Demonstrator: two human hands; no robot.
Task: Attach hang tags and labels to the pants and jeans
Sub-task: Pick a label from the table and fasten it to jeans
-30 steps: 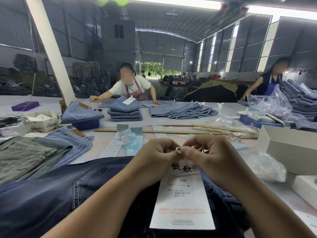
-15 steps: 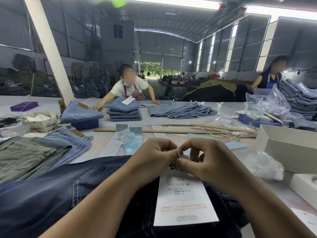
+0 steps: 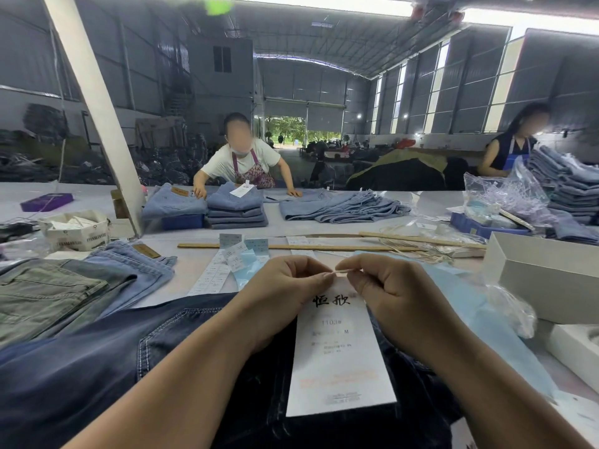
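The hands have drawn slightly apart: left hand (image 3: 285, 296) and right hand (image 3: 385, 293) now pinch the string (image 3: 340, 271) taut above the tag (image 3: 338, 351). The fastening on the jeans (image 3: 97, 367) looks nearly tightened.

Purple box (image 3: 47, 201), wooden sticks (image 3: 291, 247)

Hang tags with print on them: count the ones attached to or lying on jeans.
2. One large white hang tag lies on the dark jeans below both hands; a small tag tops the folded light-blue stack across the table. Others may be hidden.
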